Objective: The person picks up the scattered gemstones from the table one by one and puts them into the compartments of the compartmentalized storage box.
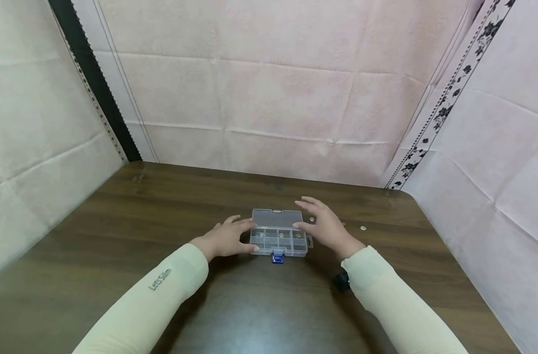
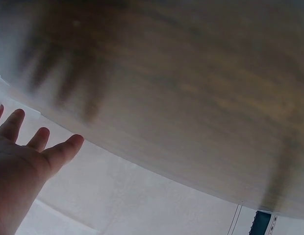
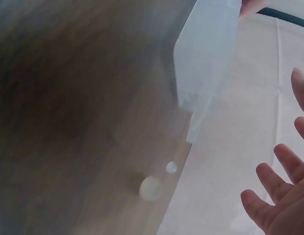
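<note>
A clear compartment box (image 1: 279,242) with a blue latch (image 1: 277,258) lies on the dark wooden table, its lid (image 1: 276,217) swung back. Small pale round pieces sit in some of its compartments. At its left side is my left hand (image 1: 226,237), thumb and fingers spread; its fingertips are at the box edge, and I cannot tell whether they touch. My right hand (image 1: 324,226) hovers by the lid's right side, fingers apart with nothing between them. In the right wrist view the box (image 3: 203,58) appears side-on, beside the spread right fingers (image 3: 274,181).
Several small round pieces lie on the table right of the box, among them a pale disc (image 1: 363,228) and another near the lid (image 1: 312,219). Pale cloth hangs (image 1: 269,98) behind the table and at both sides. A dark watch-like object (image 1: 341,280) is at the right wrist.
</note>
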Available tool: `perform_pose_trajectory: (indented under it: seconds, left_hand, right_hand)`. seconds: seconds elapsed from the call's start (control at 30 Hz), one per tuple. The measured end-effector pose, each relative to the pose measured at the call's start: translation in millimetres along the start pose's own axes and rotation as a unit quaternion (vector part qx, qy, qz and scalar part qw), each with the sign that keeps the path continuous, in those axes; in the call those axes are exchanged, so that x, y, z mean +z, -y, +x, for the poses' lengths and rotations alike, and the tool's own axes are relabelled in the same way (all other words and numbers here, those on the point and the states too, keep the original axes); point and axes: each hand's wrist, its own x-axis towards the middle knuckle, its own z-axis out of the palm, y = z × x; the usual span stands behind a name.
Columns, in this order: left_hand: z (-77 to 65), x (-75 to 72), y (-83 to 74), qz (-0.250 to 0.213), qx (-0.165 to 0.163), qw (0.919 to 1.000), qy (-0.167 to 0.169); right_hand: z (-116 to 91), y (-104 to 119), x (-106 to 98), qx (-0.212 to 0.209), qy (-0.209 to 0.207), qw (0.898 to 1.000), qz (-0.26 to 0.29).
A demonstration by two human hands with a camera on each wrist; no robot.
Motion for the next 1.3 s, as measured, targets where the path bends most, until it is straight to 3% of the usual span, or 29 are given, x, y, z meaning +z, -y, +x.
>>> perform_pose_trajectory:
  seconds: [0.4,1.3]
  left_hand:
    - [3.5,-1.2,-1.9,0.011,-0.001,0.9999,0.006]
    - [1.1,-2.0,-1.1,0.018,-0.006,0.9998,0.01]
  right_hand:
    - [-13,-26,-16,0.063,0.0,0.998,0.028]
    - [-26,-49,-27,0.099,0.038,0.991,0.077]
